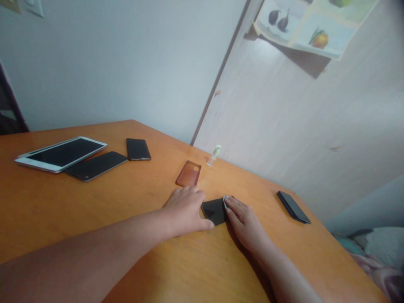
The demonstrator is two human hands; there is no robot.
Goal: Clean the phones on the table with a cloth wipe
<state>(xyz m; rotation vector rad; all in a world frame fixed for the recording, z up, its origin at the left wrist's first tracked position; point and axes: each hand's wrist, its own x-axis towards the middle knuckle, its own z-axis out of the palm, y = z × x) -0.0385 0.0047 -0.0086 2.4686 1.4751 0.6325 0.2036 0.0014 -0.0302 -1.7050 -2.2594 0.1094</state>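
Observation:
A black smartphone [213, 211] lies flat on the wooden table, its dark screen facing up. My left hand [186, 209] grips its left end, with the thumb at the near edge and the fingers by the far edge. Over the phone's right end, my right hand [241, 214] presses a small white cloth [225, 200] to the screen with its fingers close together; most of the cloth is hidden beneath them. Just beyond my left hand rests a see-through phone case [189, 173] with a camera cutout. A small clear pump bottle [214, 156] stands behind it.
On the table [151, 261], a white tablet [61, 155] at the left overlaps a dark phone [97, 166]. Another black phone [138, 149] lies beside them. Stacked dark flat devices [293, 207] sit near the right edge. A wall with a fruit poster [303, 31] rises behind.

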